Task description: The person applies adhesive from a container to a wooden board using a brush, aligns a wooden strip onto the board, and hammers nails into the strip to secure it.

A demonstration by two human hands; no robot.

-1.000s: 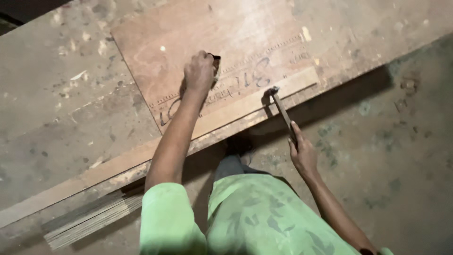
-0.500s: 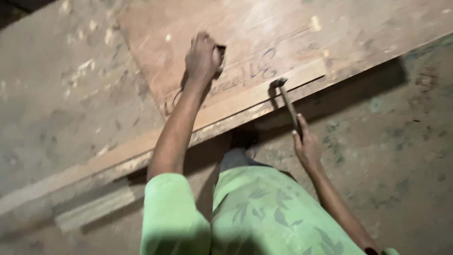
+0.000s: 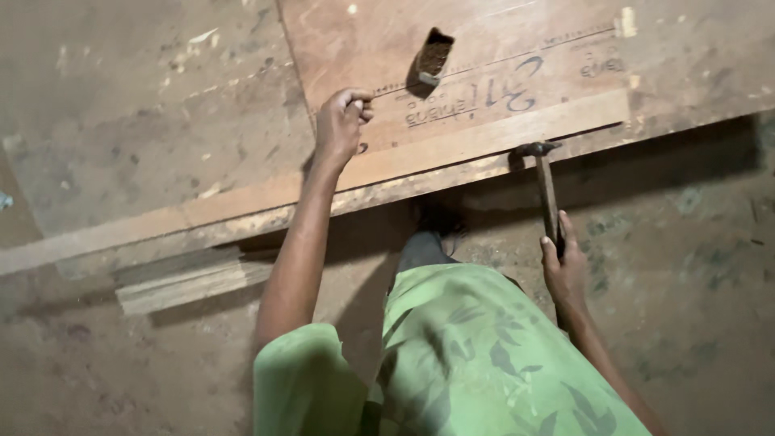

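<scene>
Dusty concrete floor, strewn with chips and scuffs, under a low stack of plywood serving as a tabletop. On top, a reddish plywood sheet bearing pencil marks, and along its near edge a pale wooden strip running left to right, slightly uphill toward the right. Left hand curled at the strip's upper edge, fingers pinched narrow, as if around something small; whatever sits in the pinch too small to tell. Right hand wrapped closed around the lower handle of a hammer, shaft pointing almost straight away from the body, head resting at or just above the strip's near edge, well to the right of the left hand. Long axis of the hammer thus nearly square to the strip. Left hand nearer the strip's middle; hammer head closer to its right end. Small dark open box of what look like nails beyond and just right of the left fingers, lying tilted on the sheet. Loose offcut of layered board on the floor at lower left. Green patterned garment filling the foreground.
</scene>
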